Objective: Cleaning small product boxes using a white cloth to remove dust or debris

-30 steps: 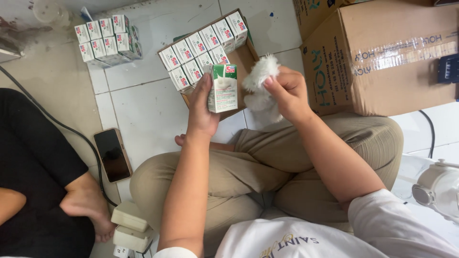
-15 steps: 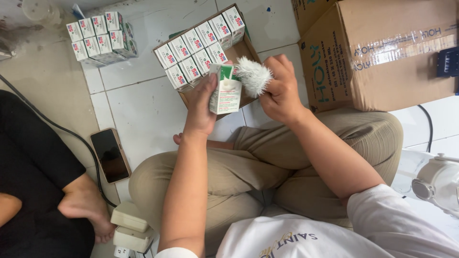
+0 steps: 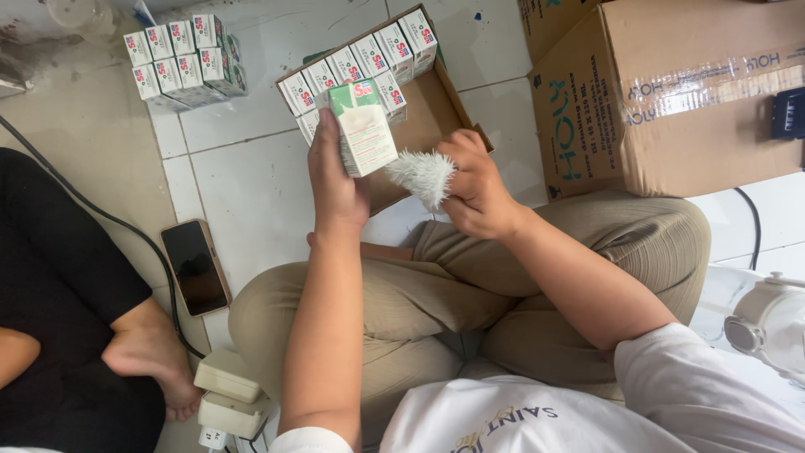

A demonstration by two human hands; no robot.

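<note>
My left hand (image 3: 334,180) holds a small white and green carton (image 3: 363,127) upright in front of me. My right hand (image 3: 475,186) grips a fluffy white cloth (image 3: 423,174) whose edge touches the carton's lower right side. Behind the carton lies an open shallow cardboard tray (image 3: 429,111) with a row of matching small cartons (image 3: 356,60) along its far edge. I sit cross-legged on the tiled floor in khaki trousers (image 3: 436,294).
A second batch of small cartons (image 3: 180,59) stands on the floor at the far left. A large taped cardboard box (image 3: 671,92) is at the right. A dark phone (image 3: 194,267), a black cable, a white power strip (image 3: 228,390) and another person's leg (image 3: 142,344) lie at the left. A white fan (image 3: 767,323) sits at the right.
Both hands have come lower and closer to me. The carton has turned to show its broad face, and the cloth has moved from above the carton to its lower right side.
</note>
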